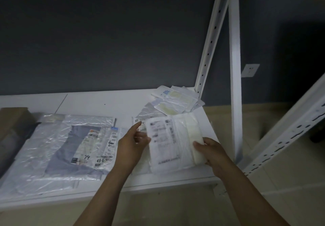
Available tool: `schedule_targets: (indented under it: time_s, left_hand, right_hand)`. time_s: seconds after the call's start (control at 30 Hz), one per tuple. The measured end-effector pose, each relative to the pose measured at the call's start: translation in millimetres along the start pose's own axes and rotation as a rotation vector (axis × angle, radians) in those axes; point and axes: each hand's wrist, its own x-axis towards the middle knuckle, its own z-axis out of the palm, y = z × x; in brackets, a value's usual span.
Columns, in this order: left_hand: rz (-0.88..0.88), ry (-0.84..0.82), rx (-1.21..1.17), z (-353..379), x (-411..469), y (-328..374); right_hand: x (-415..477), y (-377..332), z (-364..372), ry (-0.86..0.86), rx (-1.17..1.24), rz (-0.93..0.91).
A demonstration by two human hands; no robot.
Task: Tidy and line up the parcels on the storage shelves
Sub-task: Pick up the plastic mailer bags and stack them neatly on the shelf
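A white plastic parcel with a printed label lies at the front right of the white shelf. My right hand grips its lower right edge, thumb on top. My left hand holds its left edge, with the forefinger stretched toward a smaller packet partly hidden beneath. To the left lies a large clear bag with grey cloth and barcode labels. A loose pile of white mailers sits at the back right corner.
A brown cardboard box stands at the shelf's left end. White perforated uprights rise at the right, and another shelf frame slants at the far right. A dark wall backs the shelf; a beige floor lies below.
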Motion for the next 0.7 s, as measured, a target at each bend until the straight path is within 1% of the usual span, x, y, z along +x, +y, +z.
schedule_targets:
  time_s: [0.1,0.17,0.27,0.37,0.43,0.53,0.6,0.67,0.7]
  left_hand:
    - [0.098,-0.025,0.38,5,1,-24]
    - [0.087,-0.064,0.51,3,3,-41]
    - [0.094,-0.116,0.564,0,3,-53]
    - [0.133,-0.13,0.601,-2,2,-55]
    - [0.162,-0.171,0.647,-3,-2,-56]
    - [0.28,-0.195,0.694,-2,-8,-65]
    - [0.347,-0.119,0.688,-1,-5,-62]
    - [0.354,-0.015,0.637,2,8,-47]
    - [0.321,0.019,0.596,4,17,-37]
  right_hand:
    - [8,14,3,0.024,-0.076,0.073]
    - [9,20,8,0.001,-0.162,0.067]
    - [8,22,17,0.026,-0.35,-0.023]
    - [3,17,23,0.062,-0.683,-0.136]
    - [-2,13,28,0.078,-0.914,-0.201]
    - [-4,8,36,0.106,-1.214,-0.305]
    - [2,6,39,0.108,-1.301,-0.407]
    - [12,4,41,0.08,-1.28,-0.531]
    - [19,3,42,0.043,-1.237,-0.571]
